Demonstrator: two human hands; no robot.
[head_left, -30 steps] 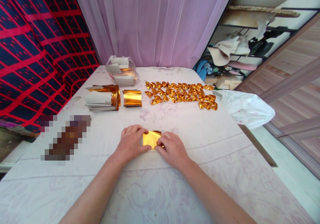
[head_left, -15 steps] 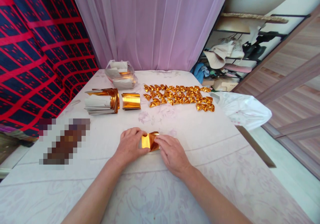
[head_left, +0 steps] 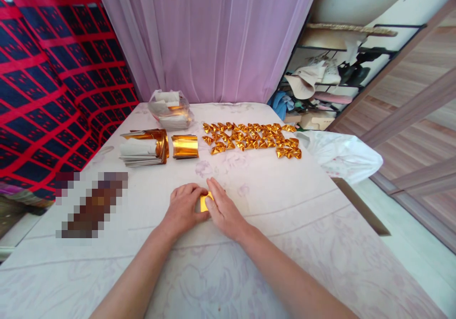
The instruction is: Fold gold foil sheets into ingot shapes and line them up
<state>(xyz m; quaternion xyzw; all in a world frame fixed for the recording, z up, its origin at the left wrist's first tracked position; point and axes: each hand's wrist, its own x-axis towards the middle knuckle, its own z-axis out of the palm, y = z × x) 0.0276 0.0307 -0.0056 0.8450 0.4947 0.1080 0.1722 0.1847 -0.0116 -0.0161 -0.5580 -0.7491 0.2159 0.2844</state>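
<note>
A small sheet of gold foil paper (head_left: 204,203) lies on the cloth-covered table between my hands, mostly covered by them. My left hand (head_left: 185,206) grips its left side, thumb at the near edge and fingers at the far edge. Stretched out flat, the fingers of my right hand (head_left: 223,209) press down across the sheet's right part. Beyond them sits a short stack of gold foil sheets (head_left: 185,147), with a bigger stack of foil sheets (head_left: 142,149) to its left. Folded gold foil pieces (head_left: 251,137) stand in several rows toward the back right.
A clear plastic bag (head_left: 170,110) with more sheets rests at the table's back left. A white plastic bag (head_left: 345,155) hangs by the right edge. Behind are a purple curtain (head_left: 213,38) and a cluttered shelf (head_left: 320,81). A blurred-out patch (head_left: 94,205) lies at left.
My right hand has moved left over the foil sheet and flattened onto it, covering the part that stood raised before. The left hand has kept its hold. The view has shifted slightly.
</note>
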